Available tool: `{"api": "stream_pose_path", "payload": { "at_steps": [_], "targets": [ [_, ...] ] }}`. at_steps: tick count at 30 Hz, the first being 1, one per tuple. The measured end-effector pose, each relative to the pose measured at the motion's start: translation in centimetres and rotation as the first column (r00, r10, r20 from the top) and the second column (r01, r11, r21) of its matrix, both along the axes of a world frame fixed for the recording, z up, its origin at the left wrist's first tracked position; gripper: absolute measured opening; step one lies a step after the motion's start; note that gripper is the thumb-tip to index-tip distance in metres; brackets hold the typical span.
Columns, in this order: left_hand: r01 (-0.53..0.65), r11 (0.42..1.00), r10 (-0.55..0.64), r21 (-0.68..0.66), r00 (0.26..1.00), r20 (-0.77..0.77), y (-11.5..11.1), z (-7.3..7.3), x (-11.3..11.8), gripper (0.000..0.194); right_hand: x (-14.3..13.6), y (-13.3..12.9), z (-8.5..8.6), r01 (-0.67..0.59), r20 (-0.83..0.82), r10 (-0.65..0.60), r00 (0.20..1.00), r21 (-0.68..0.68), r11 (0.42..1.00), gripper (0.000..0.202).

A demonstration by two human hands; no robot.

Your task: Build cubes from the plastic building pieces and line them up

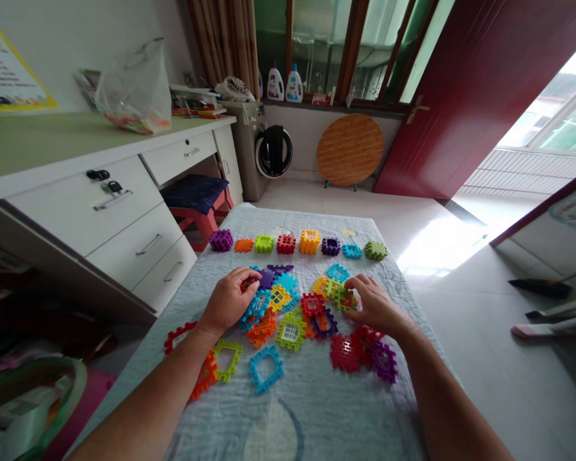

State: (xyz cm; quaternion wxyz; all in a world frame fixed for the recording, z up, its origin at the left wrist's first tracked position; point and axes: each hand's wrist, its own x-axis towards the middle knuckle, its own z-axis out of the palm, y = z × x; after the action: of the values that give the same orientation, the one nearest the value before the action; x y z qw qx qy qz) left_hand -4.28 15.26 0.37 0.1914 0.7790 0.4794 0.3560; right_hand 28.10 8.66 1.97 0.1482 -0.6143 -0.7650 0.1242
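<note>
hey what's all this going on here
A person has both bare hands among colourful plastic tiles spread on a cloth-covered surface. The left hand is at a purple tile, and the right hand is at a green tile; how firmly either is gripped is hard to tell. Beyond the loose pieces, a row of single-colour groups runs across the far end, several of them stacked. Many mixed pieces still lie between and in front of the hands.
</note>
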Motion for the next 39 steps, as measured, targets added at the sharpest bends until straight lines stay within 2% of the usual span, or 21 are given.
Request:
{"api": "stream_pose_path", "payload": {
  "at_steps": [5,14,23,28,32,36,39],
  "targets": [
    [0.003,1.000,-0.003,0.004,1.000,-0.002,0.0,0.0,0.0,0.015,-0.3,0.6,-0.7,0.025,-0.126,-0.011,0.992,0.114,0.993,0.033],
    [0.002,1.000,-0.002,0.003,1.000,0.006,-0.1,0.1,0.1,0.015,-0.8,1.8,-2.8,0.048,-0.097,-0.036,0.995,0.129,0.990,0.045],
    [0.007,1.000,-0.007,-0.003,1.000,0.006,-0.1,0.1,0.1,0.015,-1.0,2.4,-2.5,0.055,-0.084,-0.047,0.995,0.103,0.993,0.044],
    [0.004,1.000,-0.004,-0.006,1.000,0.013,-0.1,0.1,0.1,0.014,-1.1,2.6,-2.8,0.055,-0.041,-0.051,0.998,0.112,0.992,0.053],
    [0.005,1.000,-0.005,0.002,1.000,0.017,0.0,-0.1,0.1,0.015,-1.5,2.8,-2.9,0.078,0.015,-0.080,0.997,0.088,0.993,0.047],
    [0.009,1.000,-0.009,0.000,1.000,0.012,0.1,-0.1,0.0,0.016,-1.6,2.6,-2.6,0.114,-0.023,-0.113,0.993,0.108,0.988,0.046],
    [0.005,1.000,-0.005,0.000,1.000,0.011,0.1,-0.2,0.0,0.016,-0.3,2.5,-1.9,0.127,-0.058,-0.120,0.991,0.144,0.981,0.046]
  ]
}}
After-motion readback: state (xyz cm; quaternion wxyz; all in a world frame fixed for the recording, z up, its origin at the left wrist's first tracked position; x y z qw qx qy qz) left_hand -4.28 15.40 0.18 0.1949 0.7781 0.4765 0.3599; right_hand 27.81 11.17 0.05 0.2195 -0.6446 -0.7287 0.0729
